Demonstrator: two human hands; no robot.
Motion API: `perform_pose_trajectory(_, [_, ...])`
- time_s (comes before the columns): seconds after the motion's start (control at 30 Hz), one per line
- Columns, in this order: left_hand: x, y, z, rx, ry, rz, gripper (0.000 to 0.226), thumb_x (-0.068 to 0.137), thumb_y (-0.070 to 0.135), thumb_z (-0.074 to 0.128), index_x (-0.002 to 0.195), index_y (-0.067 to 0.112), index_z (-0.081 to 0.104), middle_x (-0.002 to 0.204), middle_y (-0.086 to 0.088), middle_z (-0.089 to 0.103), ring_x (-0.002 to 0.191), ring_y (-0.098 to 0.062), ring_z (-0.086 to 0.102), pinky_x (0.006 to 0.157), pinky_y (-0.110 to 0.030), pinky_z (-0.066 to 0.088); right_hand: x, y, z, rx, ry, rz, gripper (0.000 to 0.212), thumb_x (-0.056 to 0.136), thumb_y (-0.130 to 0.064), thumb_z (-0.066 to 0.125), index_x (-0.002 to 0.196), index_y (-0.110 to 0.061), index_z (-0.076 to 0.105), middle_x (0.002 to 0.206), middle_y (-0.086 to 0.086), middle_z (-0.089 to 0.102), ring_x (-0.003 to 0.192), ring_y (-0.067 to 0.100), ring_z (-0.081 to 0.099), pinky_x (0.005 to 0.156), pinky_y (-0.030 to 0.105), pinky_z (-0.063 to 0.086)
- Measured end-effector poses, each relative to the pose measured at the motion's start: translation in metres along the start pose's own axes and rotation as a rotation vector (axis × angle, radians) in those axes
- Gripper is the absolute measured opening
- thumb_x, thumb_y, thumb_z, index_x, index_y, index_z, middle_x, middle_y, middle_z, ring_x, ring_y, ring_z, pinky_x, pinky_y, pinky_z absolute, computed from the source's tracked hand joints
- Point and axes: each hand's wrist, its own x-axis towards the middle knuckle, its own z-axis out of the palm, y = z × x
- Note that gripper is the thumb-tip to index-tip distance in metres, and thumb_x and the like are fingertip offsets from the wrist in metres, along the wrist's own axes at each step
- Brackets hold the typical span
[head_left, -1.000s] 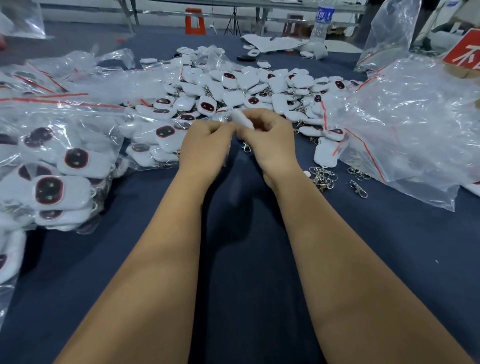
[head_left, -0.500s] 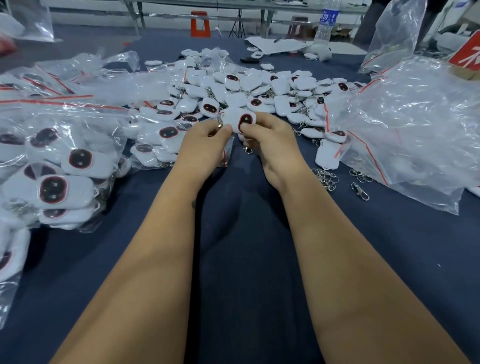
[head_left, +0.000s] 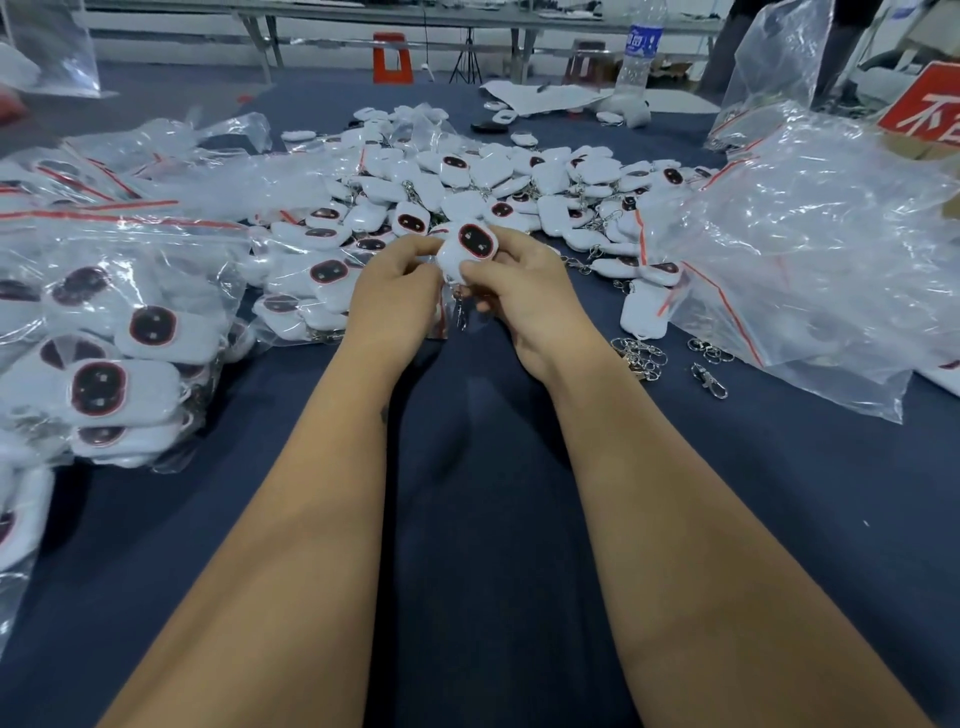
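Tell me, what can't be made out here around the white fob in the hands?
Head view only:
1. The metal clip under the white fob: mostly hidden between the left hand and right hand.
2. The red sign: cut off by the right edge.
3. The label on the bottle: too small to read.

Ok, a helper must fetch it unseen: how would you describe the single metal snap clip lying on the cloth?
Start at the big clear plastic bag on the right of the dark blue tablecloth. Just in front of its near edge, right of the right hand, lies the snap clip. Unlike the tangled key rings beside it, it lies alone, one long hook.
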Motion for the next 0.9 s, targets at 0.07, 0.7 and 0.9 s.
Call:
perform_pose_trajectory(0.07, [-0.0013, 0.0015, -0.0003, -0.039, -0.008, -0.011, 0.034, 0.085, 0.009, 0.049, 0.094, 0.033, 0.071, 0.083, 0.007, 0.07, 0.073, -0.008, 0.061, 0.073, -0.027, 0.05, 0.0003, -0.0005, 0.0006, 0.007, 0.028, 0.002, 0.023, 0.089, 0.004, 0.055, 0.099, -0.014, 0.065, 0.074, -0.005, 0.065, 0.059, 0.008, 0.054, 0.05, 0.016, 0.039])
perform_pose_trajectory(0.7, [-0.0016, 0.0023, 0.0001, -0.034, -0.027, 0.008, 0.016, 0.092, 0.018, 0.059, 0.082, 0.028, 0.066, 0.072, 0.009, 0.061, 0.069, -0.01, 0.054, 0.071, -0.028, 0.045, -0.003, -0.004, 0.0036, -0.06, 0.013, -0.031, 0.028, 0.093, -0.007, 0.052, 0.081, -0.026, 0.068, 0.063, -0.017, 0.063, 0.051, -0.005, 0.051, 0.048, 0.011, 0.039])
perform_pose_trajectory(0.9, [-0.0016, 0.0023, 0.0, -0.07, -0.042, -0.011, 0.01, 0.09, 0.018, 0.06, 0.083, 0.02, 0.066, 0.071, 0.004, 0.058, 0.07, -0.016, 0.051, 0.072, -0.033, 0.042, -0.0036, -0.0023, 0.0036, -0.04, 0.007, -0.056, 0.027, 0.093, -0.004, 0.052, 0.085, -0.024, 0.069, 0.076, -0.011, 0.067, 0.061, -0.007, 0.057, 0.053, 0.007, 0.041])
